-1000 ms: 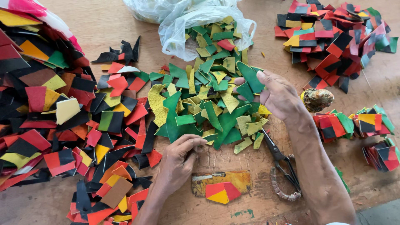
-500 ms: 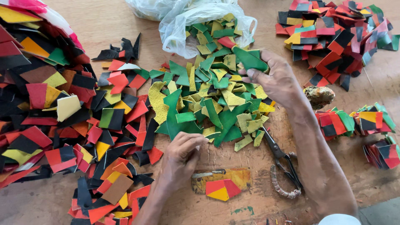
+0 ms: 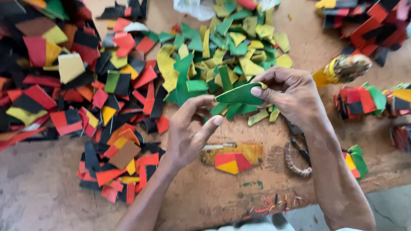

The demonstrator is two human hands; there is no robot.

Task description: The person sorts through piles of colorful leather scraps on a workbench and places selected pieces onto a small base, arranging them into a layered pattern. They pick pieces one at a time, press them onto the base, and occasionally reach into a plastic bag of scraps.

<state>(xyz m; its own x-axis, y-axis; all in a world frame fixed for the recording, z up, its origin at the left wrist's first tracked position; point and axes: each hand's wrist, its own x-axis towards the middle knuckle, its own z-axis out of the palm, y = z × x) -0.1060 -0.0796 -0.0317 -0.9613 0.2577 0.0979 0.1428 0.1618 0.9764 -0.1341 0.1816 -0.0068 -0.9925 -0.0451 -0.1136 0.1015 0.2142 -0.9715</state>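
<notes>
1. I see the right hand point(image 3: 295, 96) now lifted off the green-and-yellow pile point(image 3: 222, 55), its grip pinching a green leather piece point(image 3: 239, 94) above the counter point(image 3: 43, 188).
2. The left hand point(image 3: 188, 132) has risen from the counter, fingers loose and empty, just left of that piece.
3. Scissors point(image 3: 297, 149) lie under the right wrist.

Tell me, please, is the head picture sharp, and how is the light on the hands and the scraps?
Head view: soft, even light, no glare, only faint shadows under the hands. The right hand and its green piece are fairly sharp; the left hand is slightly blurred; the scraps at the left edge look soft.
</notes>
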